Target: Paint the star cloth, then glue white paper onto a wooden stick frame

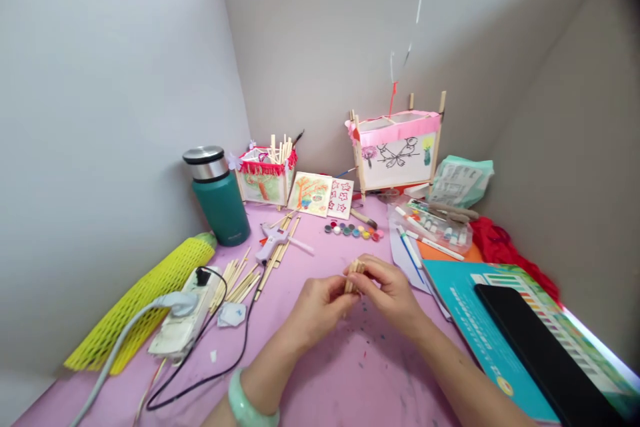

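Note:
Between both hands, over the middle of the pink tabletop, is a small bundle of short wooden sticks, held roughly upright. My left hand pinches it from the left with thumb and fingers closed. From the right, my right hand has its thumb and fingers closed around the bundle's upper part. The fingers hide much of the sticks. To the left lie loose wooden sticks and a lilac glue gun, which rests on longer sticks.
A green bottle, a power strip with cables and yellow netting line the left. Two decorated stick-framed boxes, red-fringed and pink-trimmed, stand behind small paint pots. A blue book carries a black case at right.

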`<control>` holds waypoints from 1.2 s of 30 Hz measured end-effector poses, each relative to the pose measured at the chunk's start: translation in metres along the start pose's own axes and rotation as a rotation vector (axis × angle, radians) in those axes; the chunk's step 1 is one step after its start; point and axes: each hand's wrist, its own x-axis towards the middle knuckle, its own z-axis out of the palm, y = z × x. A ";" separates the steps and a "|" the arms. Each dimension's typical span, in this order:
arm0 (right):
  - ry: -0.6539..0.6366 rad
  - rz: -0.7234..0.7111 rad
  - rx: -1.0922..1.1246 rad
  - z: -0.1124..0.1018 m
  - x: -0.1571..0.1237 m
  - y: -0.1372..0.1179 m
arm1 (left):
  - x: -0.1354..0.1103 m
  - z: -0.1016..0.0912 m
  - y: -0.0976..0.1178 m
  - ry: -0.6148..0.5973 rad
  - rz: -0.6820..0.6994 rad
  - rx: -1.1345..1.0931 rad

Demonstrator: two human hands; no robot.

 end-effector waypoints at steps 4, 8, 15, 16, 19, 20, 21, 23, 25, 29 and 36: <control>0.016 -0.056 -0.006 0.002 -0.002 -0.001 | 0.000 0.003 -0.002 0.093 0.006 0.040; 0.033 -0.058 -0.027 0.003 -0.002 0.001 | -0.001 0.003 -0.003 0.127 0.014 0.086; 0.024 -0.065 -0.124 0.004 -0.003 0.008 | 0.002 0.002 -0.008 0.125 -0.008 0.116; 0.038 -0.070 -0.129 0.005 -0.003 0.009 | 0.002 0.002 -0.010 0.124 -0.010 0.119; 0.059 -0.082 -0.121 0.007 -0.004 0.009 | 0.002 0.003 -0.014 0.116 -0.009 0.130; 0.049 -0.067 -0.106 0.007 -0.003 0.009 | 0.003 0.003 -0.015 0.113 -0.011 0.134; 0.035 -0.047 -0.089 0.007 -0.003 0.010 | 0.003 0.003 -0.016 0.111 -0.015 0.138; 0.011 -0.009 -0.056 0.007 -0.002 0.010 | 0.003 0.003 -0.017 0.110 -0.027 0.146; 0.000 0.004 -0.032 0.006 -0.001 0.010 | 0.003 0.002 -0.017 0.107 -0.038 0.145; 0.000 0.045 0.024 0.005 0.000 0.010 | 0.003 0.002 -0.013 0.073 -0.051 0.083; 0.131 0.233 0.174 0.007 0.002 0.014 | 0.004 0.002 -0.008 -0.113 -0.166 -0.226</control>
